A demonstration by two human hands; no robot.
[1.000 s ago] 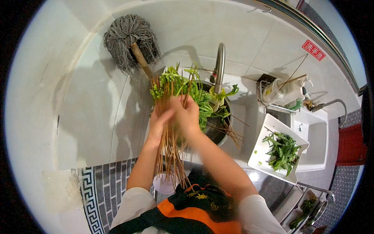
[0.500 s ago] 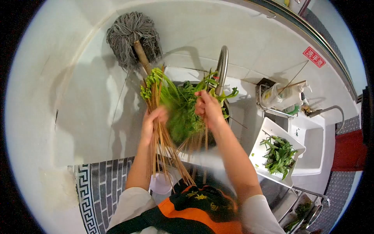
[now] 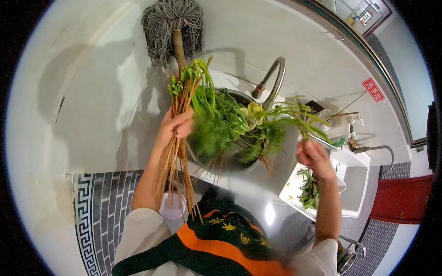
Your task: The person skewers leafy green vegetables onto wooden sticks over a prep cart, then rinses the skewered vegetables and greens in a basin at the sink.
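My left hand [image 3: 174, 126] is closed around a bundle of thin wooden skewers [image 3: 177, 158], with bright green stalk pieces [image 3: 195, 73] clustered at their upper ends. My right hand [image 3: 315, 158], closed and raised at the right, grips leafy green stalks [image 3: 301, 120] that trail toward the basin; their lower leaves are blurred. Between my hands stands a round metal basin [image 3: 244, 94] holding feathery greens [image 3: 225, 112], a pale yellow-green leaf [image 3: 253, 114] and more skewer ends. Foliage hides most of the basin's inside.
A curved faucet [image 3: 278, 78] rises behind the basin. A grey mop head [image 3: 172, 27] stands upright at the upper left. On the right, a white tub [image 3: 287, 191] contains cut leaves, beside a white sink [image 3: 357, 184]. A pale bucket [image 3: 172, 206] sits below my left arm.
My right hand has moved from above the basin out to the right, drawing green stalks with it. My left hand still grips the skewer bundle. The camera view has shifted.
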